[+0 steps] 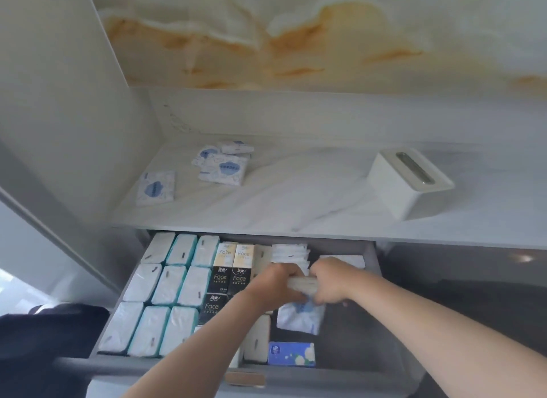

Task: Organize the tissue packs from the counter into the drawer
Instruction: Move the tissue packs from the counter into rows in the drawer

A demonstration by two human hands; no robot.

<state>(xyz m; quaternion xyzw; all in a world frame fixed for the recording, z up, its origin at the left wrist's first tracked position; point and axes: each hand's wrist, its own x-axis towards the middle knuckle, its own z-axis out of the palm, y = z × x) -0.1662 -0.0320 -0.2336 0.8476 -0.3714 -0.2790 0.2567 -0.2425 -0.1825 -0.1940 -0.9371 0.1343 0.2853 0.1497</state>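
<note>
Both hands reach into the open grey drawer (373,258). My left hand (276,280) and my right hand (328,282) grip the two ends of a white tissue pack (302,282) held on its edge. Under them lies a white pack with blue print (299,319), beside a row of upright white packs (291,254). On the counter (296,217) remain one blue-and-white pack (155,188) at the left and a small heap of the same packs (223,164) further back.
The drawer's left side holds rows of white-and-teal tissue packs (165,285), then black and cream "Face" packs (229,268). A blue pack (291,353) lies at the drawer's front. A white tissue box (408,184) stands on the counter at right. A cabinet panel (59,101) rises at left.
</note>
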